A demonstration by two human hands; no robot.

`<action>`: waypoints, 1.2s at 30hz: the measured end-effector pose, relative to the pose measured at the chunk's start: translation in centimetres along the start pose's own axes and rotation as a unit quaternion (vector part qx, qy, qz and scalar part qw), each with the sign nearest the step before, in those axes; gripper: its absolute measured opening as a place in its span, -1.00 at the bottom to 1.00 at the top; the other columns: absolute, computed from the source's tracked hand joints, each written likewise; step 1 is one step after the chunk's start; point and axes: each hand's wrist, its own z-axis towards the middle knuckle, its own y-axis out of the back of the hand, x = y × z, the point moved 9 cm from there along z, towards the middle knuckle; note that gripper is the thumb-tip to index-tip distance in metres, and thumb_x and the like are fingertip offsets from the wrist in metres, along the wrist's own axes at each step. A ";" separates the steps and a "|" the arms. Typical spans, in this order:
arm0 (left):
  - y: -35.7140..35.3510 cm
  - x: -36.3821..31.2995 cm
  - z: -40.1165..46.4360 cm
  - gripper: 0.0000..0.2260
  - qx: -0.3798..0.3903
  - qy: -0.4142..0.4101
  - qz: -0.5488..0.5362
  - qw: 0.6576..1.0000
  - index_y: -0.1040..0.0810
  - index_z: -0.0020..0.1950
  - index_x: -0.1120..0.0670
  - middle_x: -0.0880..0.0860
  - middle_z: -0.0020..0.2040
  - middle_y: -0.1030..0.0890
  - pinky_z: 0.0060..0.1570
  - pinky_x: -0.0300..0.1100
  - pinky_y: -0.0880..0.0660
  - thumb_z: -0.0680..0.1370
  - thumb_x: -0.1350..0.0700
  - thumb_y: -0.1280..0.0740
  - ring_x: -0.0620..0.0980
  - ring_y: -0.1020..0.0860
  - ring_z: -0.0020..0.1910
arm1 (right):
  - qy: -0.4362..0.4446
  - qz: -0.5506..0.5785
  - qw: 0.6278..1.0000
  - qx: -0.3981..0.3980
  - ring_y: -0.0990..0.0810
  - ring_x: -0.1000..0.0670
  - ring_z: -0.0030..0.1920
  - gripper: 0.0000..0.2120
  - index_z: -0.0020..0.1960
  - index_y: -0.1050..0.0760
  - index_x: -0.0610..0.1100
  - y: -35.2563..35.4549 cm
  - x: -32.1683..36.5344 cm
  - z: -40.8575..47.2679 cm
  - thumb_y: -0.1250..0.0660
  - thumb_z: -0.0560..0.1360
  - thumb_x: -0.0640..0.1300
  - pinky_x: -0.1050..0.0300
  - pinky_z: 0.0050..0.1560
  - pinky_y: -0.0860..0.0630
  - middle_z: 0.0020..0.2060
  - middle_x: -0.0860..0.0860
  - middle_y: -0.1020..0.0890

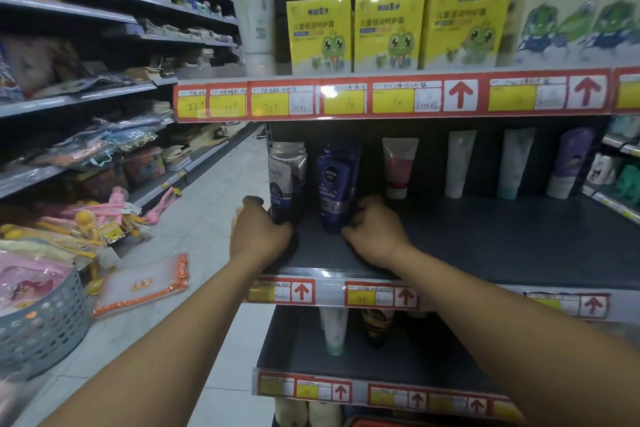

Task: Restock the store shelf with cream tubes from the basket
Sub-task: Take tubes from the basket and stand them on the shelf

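On the dark middle shelf [485, 246] stand a grey-and-blue tube [285, 177] at the far left and a dark blue Nivea tube [336, 184] beside it, each with more tubes lined up behind. My left hand [258, 236] curls around the base of the grey-and-blue tube. My right hand [375, 229] touches the lower right side of the Nivea tube, fingers bent against it. Further right on the same shelf stand a pink tube [398, 166], a white tube [459, 163], a pale teal-capped tube [516, 163] and a purple tube [569, 163].
Yellow frog-print boxes [388, 31] fill the shelf above. A lower shelf holds a green-capped tube [334, 329]. At the left a grey perforated basket [41, 329] of toys sits beside an orange-edged pouch [145, 284] on the floor. The tiled aisle [221, 191] runs along the opposite shelving.
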 end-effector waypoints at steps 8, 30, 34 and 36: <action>1.4 -3.3 -5.2 -0.70 -0.036 -0.090 0.087 0.991 -0.51 0.18 0.11 0.13 0.12 -0.59 -0.10 -0.07 -0.45 0.48 0.10 -0.44 0.14 -0.56 0.07 | 0.076 -0.100 0.990 -0.060 -0.60 -0.07 0.15 -0.61 0.36 -0.47 -0.06 5.5 -0.2 -4.7 -0.37 0.56 -0.04 -0.01 0.08 -0.59 0.17 -0.03 -0.60; -7.2 -15.3 -21.9 -0.68 0.090 -0.268 0.096 0.954 -0.48 0.24 0.00 0.02 0.19 -0.57 0.07 -0.13 -0.43 0.53 0.02 -0.42 0.03 -0.52 0.19 | 0.049 -0.136 0.984 -0.105 -0.58 -0.05 0.13 -0.74 0.23 -0.53 -0.05 17.1 -8.5 -17.4 -0.36 0.57 -0.02 -0.10 0.13 -0.60 0.11 -0.02 -0.58; -10.5 -14.6 -25.0 -0.72 0.129 -0.285 0.105 0.944 -0.47 0.18 -0.01 0.03 0.15 -0.60 0.13 0.00 -0.53 0.50 0.00 -0.38 0.08 -0.54 0.17 | 0.037 -0.136 0.984 -0.109 -0.60 -0.06 0.05 -0.83 0.09 -0.55 -0.05 16.7 -11.5 -20.0 -0.38 0.52 -0.05 -0.01 0.05 -0.59 0.01 0.00 -0.62; -12.1 -13.6 -26.2 -0.75 0.149 -0.282 0.104 0.942 -0.47 0.13 -0.01 0.02 0.12 -0.60 0.08 0.02 -0.55 0.49 0.00 -0.38 0.10 -0.56 0.15 | 0.027 -0.130 0.986 -0.097 -0.61 -0.07 0.04 -0.88 0.04 -0.55 -0.04 15.8 -13.6 -21.3 -0.37 0.52 -0.05 -0.01 0.02 -0.57 -0.01 0.00 -0.63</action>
